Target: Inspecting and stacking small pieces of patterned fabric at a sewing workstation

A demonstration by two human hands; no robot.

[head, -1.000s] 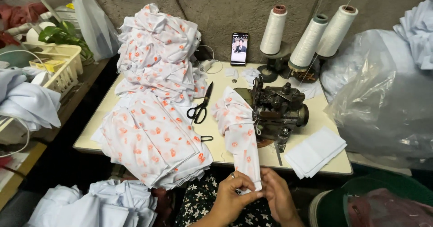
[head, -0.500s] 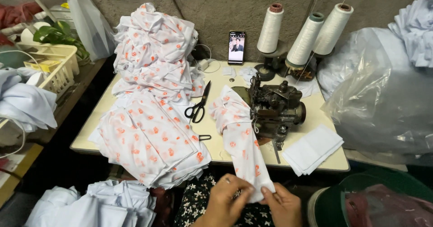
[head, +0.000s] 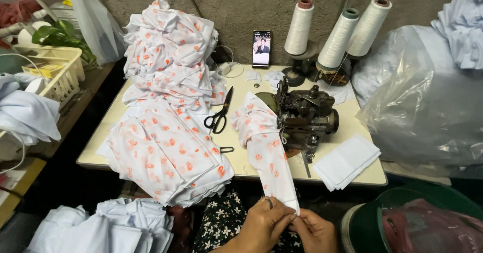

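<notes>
Basket (head: 60,77) holds small boxes. Both hands' fingers (head: 282,218) pinch the cloth strip's (head: 264,152) end, below the worktop (head: 236,157); scissors (head: 220,116) lie beside it.

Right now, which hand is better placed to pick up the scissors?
Probably the left hand. Both hands pinch the printed cloth strip at its lower end, but the scissors lie up and left of them on the table, on the left hand's side.

Sewing workshop, overlock machine (head: 304,117), thread cones (head: 338,39)
</notes>
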